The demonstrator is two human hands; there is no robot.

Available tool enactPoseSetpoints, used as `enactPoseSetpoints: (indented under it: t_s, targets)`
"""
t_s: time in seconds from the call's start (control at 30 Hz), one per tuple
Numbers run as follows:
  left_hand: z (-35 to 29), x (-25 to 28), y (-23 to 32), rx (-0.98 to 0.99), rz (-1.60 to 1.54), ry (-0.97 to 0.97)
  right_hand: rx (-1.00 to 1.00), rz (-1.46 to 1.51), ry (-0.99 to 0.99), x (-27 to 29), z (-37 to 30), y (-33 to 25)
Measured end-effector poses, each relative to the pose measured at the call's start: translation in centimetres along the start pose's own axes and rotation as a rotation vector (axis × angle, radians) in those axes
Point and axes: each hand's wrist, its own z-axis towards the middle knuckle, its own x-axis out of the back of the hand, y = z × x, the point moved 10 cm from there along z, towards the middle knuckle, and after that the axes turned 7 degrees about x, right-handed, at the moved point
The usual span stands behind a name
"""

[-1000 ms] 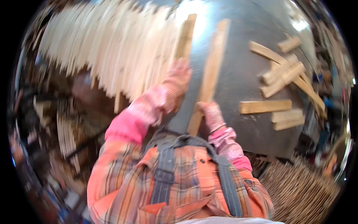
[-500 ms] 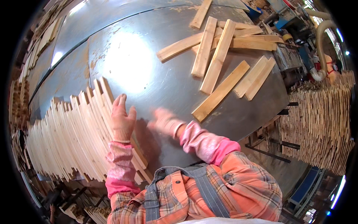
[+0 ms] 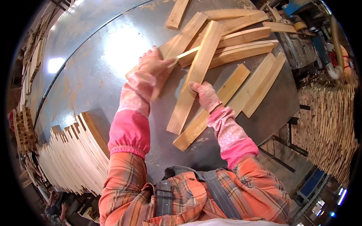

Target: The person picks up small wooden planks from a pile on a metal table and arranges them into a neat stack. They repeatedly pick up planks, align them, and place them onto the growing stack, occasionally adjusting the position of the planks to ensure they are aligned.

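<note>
My left hand [image 3: 151, 64], in a pale work glove, reaches up to the loose wood and closes over a wooden slat [image 3: 186, 34]; the slat's near end is blurred below my wrist, and part of the grip is hidden. My right hand [image 3: 206, 96] pinches the edge of another wooden slat [image 3: 203, 56], thumb on top. That slat lies slanted across several others. Just under my right hand, a yellowish board [image 3: 230, 88] rests on the metal table [image 3: 94, 83]. Two paler boards [image 3: 260, 84] lie side by side to its right.
A tight row of pale slats [image 3: 75, 154] stands at the table's left near edge. One loose board [image 3: 177, 14] lies at the far side. Tall stacks of wood [image 3: 324, 128] are to the right, beyond dark metal bars [image 3: 290, 145]. Machinery [image 3: 301, 28] stands at the far right.
Both hands have moved from beside the slat row toward the loose boards and taken hold of slats. The two slats have shifted; the view has moved too.
</note>
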Motion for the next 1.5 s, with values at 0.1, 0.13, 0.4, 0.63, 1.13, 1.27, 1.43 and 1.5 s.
enactPoseSetpoints:
  t_s: [0.1,0.13,0.4,0.63,1.13,1.27,1.43,1.5]
  targets:
    - [-3.0,1.4,3.6,-0.067,0.240,-0.038,-0.002,0.283,-0.106,-3.6,-2.0,-2.7]
    - [-3.6,1.3,2.1,-0.033,0.270,-0.080,-0.009,0.326,-0.135,-4.2,-2.3,-2.2]
    - [-18.0,1.6,-5.0,0.243,0.277,-0.058,-0.080,0.281,0.007,-3.7,-6.4,0.8]
    - [-28.2,0.1,-14.0,0.421,-0.021,-0.006,-0.069,0.102,0.119,0.6,-8.4,2.5]
    - [-47.0,-7.5,-15.3,0.504,-2.047,-0.454,-0.232,0.415,0.034,-1.9,-20.7,6.6]
    - [-46.5,-9.3,-16.4,0.492,-1.847,-0.552,-0.236,0.380,-0.034,-3.2,-23.1,7.0]
    - [-44.7,-7.5,-21.2,0.708,-1.530,-0.115,-0.330,0.399,-0.190,-4.3,-26.7,9.4]
    - [-45.0,-4.2,-22.4,0.714,-1.356,-0.015,-0.409,0.405,-0.344,-5.2,-29.6,11.2]
